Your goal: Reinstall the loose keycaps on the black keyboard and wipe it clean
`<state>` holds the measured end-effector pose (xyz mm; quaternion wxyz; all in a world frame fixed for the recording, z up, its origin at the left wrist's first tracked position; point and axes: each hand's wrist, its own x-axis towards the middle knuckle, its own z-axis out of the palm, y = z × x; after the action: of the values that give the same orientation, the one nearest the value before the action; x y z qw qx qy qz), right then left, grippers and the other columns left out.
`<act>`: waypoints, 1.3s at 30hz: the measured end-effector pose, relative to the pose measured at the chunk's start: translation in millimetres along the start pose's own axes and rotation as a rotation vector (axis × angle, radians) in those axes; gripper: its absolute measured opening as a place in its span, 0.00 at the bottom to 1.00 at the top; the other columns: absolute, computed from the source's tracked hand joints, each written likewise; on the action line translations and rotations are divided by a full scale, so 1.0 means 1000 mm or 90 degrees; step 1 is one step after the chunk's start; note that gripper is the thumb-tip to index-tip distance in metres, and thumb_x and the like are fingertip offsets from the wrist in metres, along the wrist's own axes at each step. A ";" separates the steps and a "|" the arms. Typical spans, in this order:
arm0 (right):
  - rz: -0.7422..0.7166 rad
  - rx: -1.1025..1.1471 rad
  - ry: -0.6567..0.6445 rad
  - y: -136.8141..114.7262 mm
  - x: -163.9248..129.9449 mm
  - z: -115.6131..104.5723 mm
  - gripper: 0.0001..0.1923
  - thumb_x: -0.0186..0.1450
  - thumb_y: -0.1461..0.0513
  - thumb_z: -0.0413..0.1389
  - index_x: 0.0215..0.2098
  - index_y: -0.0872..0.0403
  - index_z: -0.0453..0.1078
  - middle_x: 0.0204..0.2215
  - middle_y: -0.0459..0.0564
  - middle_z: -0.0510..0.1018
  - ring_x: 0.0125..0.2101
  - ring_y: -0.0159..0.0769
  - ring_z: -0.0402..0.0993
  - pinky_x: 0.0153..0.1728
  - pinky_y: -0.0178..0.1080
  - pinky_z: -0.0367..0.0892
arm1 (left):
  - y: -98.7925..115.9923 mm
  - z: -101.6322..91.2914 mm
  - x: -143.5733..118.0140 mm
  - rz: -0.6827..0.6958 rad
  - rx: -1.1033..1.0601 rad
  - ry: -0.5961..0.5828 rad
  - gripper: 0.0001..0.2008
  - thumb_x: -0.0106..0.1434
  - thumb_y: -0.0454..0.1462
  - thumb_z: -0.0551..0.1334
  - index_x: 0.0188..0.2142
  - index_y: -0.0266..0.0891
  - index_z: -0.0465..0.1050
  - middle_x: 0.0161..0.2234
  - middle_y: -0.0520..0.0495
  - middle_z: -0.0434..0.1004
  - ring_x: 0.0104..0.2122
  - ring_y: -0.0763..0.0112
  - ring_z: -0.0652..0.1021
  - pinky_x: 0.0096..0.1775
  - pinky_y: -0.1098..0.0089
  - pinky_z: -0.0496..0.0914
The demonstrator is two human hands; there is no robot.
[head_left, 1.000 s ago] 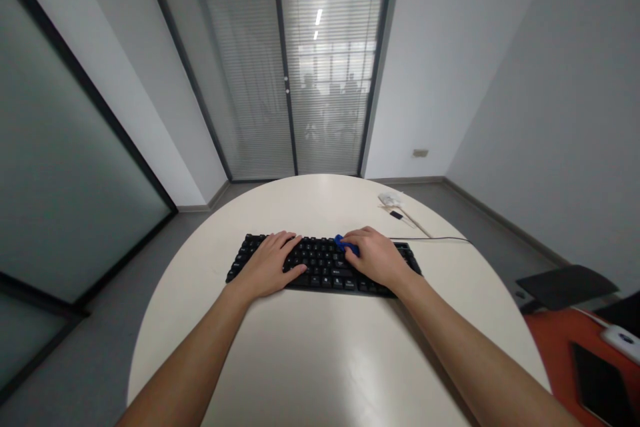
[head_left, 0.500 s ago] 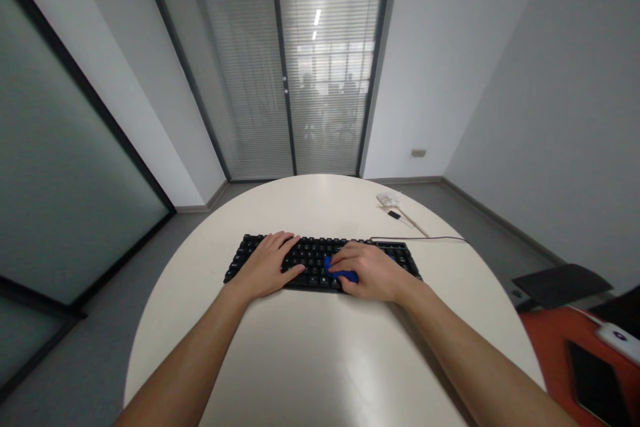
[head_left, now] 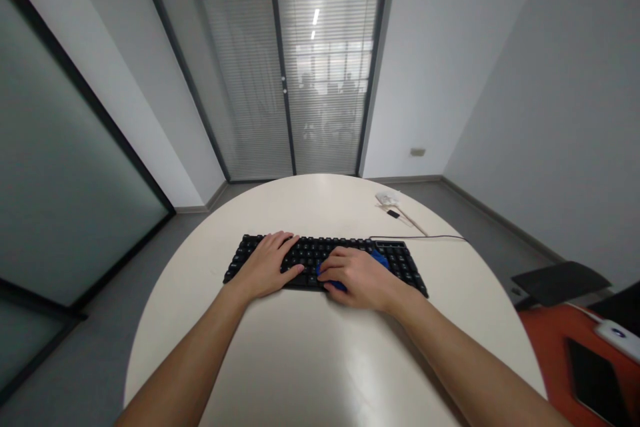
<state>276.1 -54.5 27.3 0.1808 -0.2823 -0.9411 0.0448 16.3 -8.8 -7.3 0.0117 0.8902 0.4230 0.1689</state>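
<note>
blue cloth (head_left: 340,285) gripped in right hand (head_left: 356,276) on black keyboard (head_left: 406,265), left hand (head_left: 265,265) flat, spread

The right hand (head_left: 361,278) hides most of the blue thing (head_left: 380,259) on the keyboard (head_left: 400,260), so its kind cannot be told, the small items (head_left: 390,200) beyond the keyboard are too small to name, and the dark slab (head_left: 597,387) to its right is cut off.
</note>
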 end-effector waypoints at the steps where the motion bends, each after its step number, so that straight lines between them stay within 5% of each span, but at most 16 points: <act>1: 0.007 0.004 -0.013 0.001 -0.001 -0.002 0.11 0.65 0.64 0.56 0.42 0.53 0.80 0.41 0.47 0.83 0.42 0.39 0.73 0.48 0.40 0.68 | 0.000 0.000 0.000 -0.001 -0.001 -0.001 0.31 0.68 0.52 0.58 0.65 0.42 0.60 0.62 0.41 0.64 0.62 0.53 0.64 0.64 0.51 0.56; 20: 0.135 0.076 -0.105 0.021 -0.020 -0.034 0.13 0.57 0.68 0.57 0.34 0.48 0.82 0.37 0.43 0.84 0.40 0.37 0.78 0.49 0.37 0.67 | -0.004 0.002 0.000 -0.005 0.007 -0.015 0.31 0.69 0.54 0.55 0.66 0.43 0.58 0.63 0.41 0.63 0.63 0.53 0.63 0.65 0.50 0.54; 32: 0.177 0.108 -0.082 0.023 -0.025 -0.044 0.14 0.57 0.68 0.57 0.34 0.48 0.82 0.36 0.43 0.84 0.36 0.37 0.80 0.43 0.36 0.70 | -0.002 0.001 0.000 0.001 -0.007 -0.010 0.30 0.69 0.53 0.56 0.65 0.44 0.58 0.63 0.41 0.63 0.63 0.53 0.64 0.65 0.49 0.55; 35: 0.214 0.050 -0.046 0.031 -0.027 -0.043 0.12 0.59 0.67 0.57 0.35 0.49 0.81 0.36 0.45 0.84 0.37 0.38 0.79 0.43 0.38 0.70 | -0.001 0.001 0.000 0.002 -0.007 -0.006 0.30 0.69 0.53 0.56 0.65 0.44 0.59 0.64 0.42 0.63 0.63 0.53 0.63 0.65 0.49 0.55; 39: 0.274 -0.042 0.106 0.048 -0.031 -0.034 0.10 0.64 0.63 0.56 0.40 0.51 0.79 0.41 0.49 0.83 0.43 0.42 0.77 0.49 0.43 0.69 | -0.001 0.001 0.001 0.003 -0.004 -0.007 0.30 0.69 0.53 0.56 0.65 0.43 0.60 0.63 0.42 0.63 0.63 0.53 0.64 0.65 0.50 0.55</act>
<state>337.2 -32.2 39.7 0.2348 -0.4851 -0.8418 0.0281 16.5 -7.8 -8.4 0.0164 0.8919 0.4207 0.1654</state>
